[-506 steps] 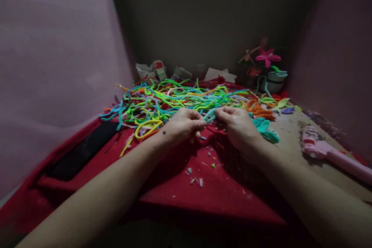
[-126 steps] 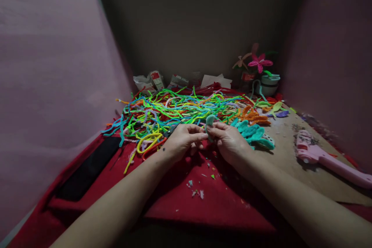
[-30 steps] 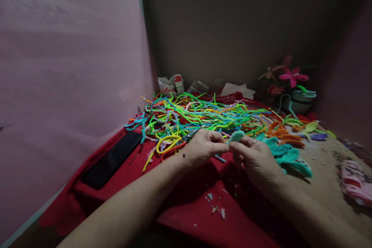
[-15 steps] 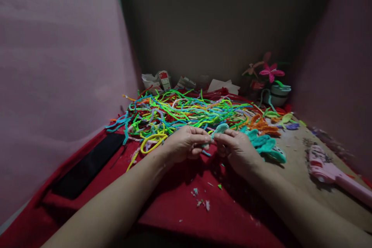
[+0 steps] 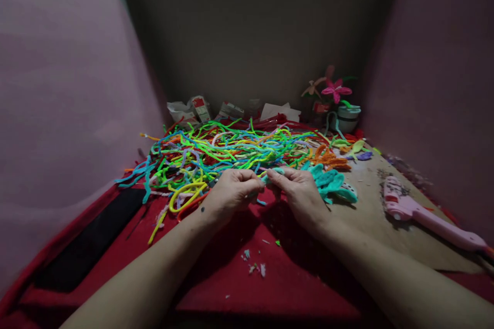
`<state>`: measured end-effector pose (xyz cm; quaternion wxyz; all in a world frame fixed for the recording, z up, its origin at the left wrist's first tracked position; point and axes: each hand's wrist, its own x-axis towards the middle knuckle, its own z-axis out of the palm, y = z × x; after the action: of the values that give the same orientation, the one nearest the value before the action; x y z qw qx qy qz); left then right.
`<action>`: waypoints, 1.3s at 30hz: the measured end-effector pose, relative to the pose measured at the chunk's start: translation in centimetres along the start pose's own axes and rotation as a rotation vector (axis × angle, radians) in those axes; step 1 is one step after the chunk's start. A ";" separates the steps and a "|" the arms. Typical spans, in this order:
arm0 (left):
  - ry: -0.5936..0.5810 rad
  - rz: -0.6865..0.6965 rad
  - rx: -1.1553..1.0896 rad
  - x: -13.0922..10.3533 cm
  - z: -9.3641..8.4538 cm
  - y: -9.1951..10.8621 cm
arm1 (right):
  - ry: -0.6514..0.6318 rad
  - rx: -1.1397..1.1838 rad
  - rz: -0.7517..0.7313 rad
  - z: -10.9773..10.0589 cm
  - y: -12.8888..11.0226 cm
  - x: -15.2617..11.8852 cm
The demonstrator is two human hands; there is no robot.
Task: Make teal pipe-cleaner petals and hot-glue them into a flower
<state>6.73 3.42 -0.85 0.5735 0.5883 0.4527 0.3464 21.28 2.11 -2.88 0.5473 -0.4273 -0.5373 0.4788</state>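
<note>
My left hand (image 5: 236, 188) and my right hand (image 5: 295, 190) meet over the red cloth, fingertips close together. Between them is a small turquoise pipe-cleaner petal (image 5: 277, 170), pinched by the fingers of both; most of it is hidden behind them. Just right of my right hand lies a cluster of turquoise pipe-cleaner petals (image 5: 328, 181). A large tangle of coloured pipe cleaners (image 5: 231, 146) spreads behind both hands. Beside my left wrist are a yellow pipe-cleaner loop (image 5: 178, 196) and an orange-red loop (image 5: 189, 209), perhaps a scissors handle.
A black phone-like slab (image 5: 92, 239) lies at left on the red cloth (image 5: 216, 277). At right, a pink glue gun (image 5: 424, 216) rests on a brown board (image 5: 370, 236). Orange petals (image 5: 328, 158), a small pot (image 5: 347, 118) and a pink flower (image 5: 336, 91) stand farther back.
The view has shifted, so the table items appear farther left. My fingers have turned slightly around the turquoise petal, and less of it shows above them.
</note>
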 end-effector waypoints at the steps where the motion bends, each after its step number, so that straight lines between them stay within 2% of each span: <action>1: 0.031 0.002 -0.037 0.1 0.2 -0.1 | 0.017 -0.002 -0.017 0.1 0.0 0.0; 4: 0.123 0.004 -0.148 0.4 0.9 -0.5 | 0.027 0.086 -0.004 0.2 0.2 0.0; 6: 0.126 -0.017 -0.196 0.5 1.1 -0.8 | 0.027 0.168 0.039 0.2 0.4 0.1; 11: -0.084 -0.066 -0.267 0.7 0.4 -1.0 | 0.069 0.259 0.084 0.0 0.4 0.6; 16: -0.181 -0.064 -0.214 0.5 -0.3 -0.8 | 0.073 0.371 0.107 -0.2 0.6 0.9; 21: -0.163 -0.113 -0.157 0.3 -0.4 -0.8 | 0.042 0.416 0.149 -0.2 0.7 0.9; 23: -0.165 -0.122 -0.149 0.3 -0.7 -0.6 | 0.070 0.419 0.190 -0.1 0.7 0.8; 26: -0.085 -0.060 -0.130 0.4 -1.2 0.2 | 0.104 0.389 0.276 0.1 0.7 0.4; 28: -0.043 -0.011 -0.085 0.4 -1.2 1.1 | 0.043 0.347 0.297 0.5 0.8 0.1; 31: -0.061 0.004 0.024 0.5 -0.4 2.5 | -0.104 0.174 0.222 1.0 0.9 -0.5; 36: -0.159 -0.030 0.172 1.3 2.4 4.8 | -0.316 -0.071 0.091 1.5 0.9 -1.2; 39: -0.237 -0.030 0.288 2.7 4.3 5.6 | -0.485 -0.313 -0.068 1.6 0.8 -1.8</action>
<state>12.47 4.74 3.99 0.5377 0.6942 0.4358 0.1977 19.69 0.40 -3.86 0.3461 -0.3615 -0.7338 0.4595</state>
